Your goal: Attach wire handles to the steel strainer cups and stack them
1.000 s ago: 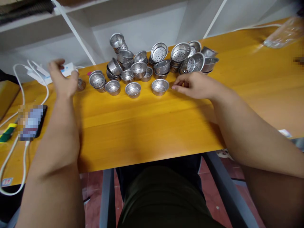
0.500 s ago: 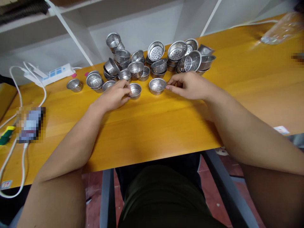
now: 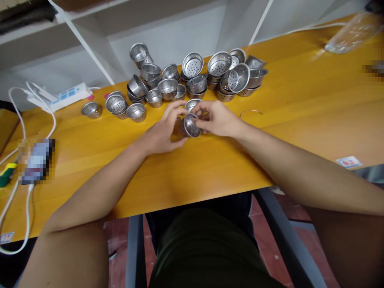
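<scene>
A small perforated metal cup point(image 3: 192, 125) is tilted on its side just above or on the table, its open mouth turned toward me. My right hand point(image 3: 214, 118) pinches its rim between thumb and fingers. On the other side, my left hand point(image 3: 166, 130) curves about the cup's base with thumb and fingers wide apart; whether it touches the metal I cannot tell. Right behind sits another perforated cup point(image 3: 193, 105), upright and partly hidden by my fingers. To the left of that, a shallow cup point(image 3: 136, 112) stands upright.
Several more metal cups point(image 3: 197, 84) are piled and nested along the back. A thin curved wire point(image 3: 251, 111) lies right of my right hand. At left are a power strip point(image 3: 67, 96), a phone-like device point(image 3: 38, 162) and white cables. A clear plastic bottle point(image 3: 345, 38) lies back right.
Both hands have come together at the middle. One cup, upright before, is now tilted in my right hand. My left hand has moved right and spread its fingers. The wire has come into view.
</scene>
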{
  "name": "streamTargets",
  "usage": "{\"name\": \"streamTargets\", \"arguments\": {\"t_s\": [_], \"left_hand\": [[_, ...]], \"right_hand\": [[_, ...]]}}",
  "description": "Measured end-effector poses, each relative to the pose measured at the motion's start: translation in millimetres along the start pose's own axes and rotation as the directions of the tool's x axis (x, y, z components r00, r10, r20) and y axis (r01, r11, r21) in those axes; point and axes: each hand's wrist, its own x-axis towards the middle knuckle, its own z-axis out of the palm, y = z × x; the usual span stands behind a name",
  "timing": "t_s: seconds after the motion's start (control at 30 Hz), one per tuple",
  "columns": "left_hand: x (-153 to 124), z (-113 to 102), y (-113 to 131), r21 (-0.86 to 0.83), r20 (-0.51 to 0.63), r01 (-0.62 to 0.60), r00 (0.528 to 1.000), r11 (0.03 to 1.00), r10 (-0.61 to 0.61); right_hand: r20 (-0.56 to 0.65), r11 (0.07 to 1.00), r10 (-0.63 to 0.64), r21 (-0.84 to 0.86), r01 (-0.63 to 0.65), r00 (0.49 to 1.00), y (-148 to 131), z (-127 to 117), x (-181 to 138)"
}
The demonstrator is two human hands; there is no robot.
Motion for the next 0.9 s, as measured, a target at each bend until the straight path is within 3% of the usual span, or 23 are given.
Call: {"name": "streamTargets", "arguments": {"t_s": [0.13,0.27,0.4,0.67,0.83,0.9], "left_hand": [[1,21,-6,-0.074,-0.079,0.054,0.995,0.996,-0.060],[0,27,-8,-0.056,-0.103,0.114,0.988,0.992,-0.119],[-1,27,-11,-0.117,-0.148,0.121,0.979,0.986,-0.138],[2,34,-14,-0.204,-0.181,0.080,0.976,0.976,-0.118],[2,38,-12,-0.276,-0.196,0.122,0.964,0.954,-0.180],[0,39,-11,-0.278,-0.194,0.148,0.959,0.949,-0.207]], "right_hand": [[0.019,0.995,0.084,0.057,-0.085,0.996,-6,7,-3],[-0.120,0.981,-0.041,-0.194,0.018,0.992,-18,4,-11],[-0.129,0.930,-0.124,-0.362,0.070,0.984,-22,-2,-14],[-0.101,0.962,-0.164,-0.236,0.137,0.981,-13,-6,-6],[-0.209,0.977,-0.201,-0.109,0.182,0.957,-3,5,-3],[-0.191,0.977,-0.204,-0.106,0.186,0.960,1,8,-2]]}}
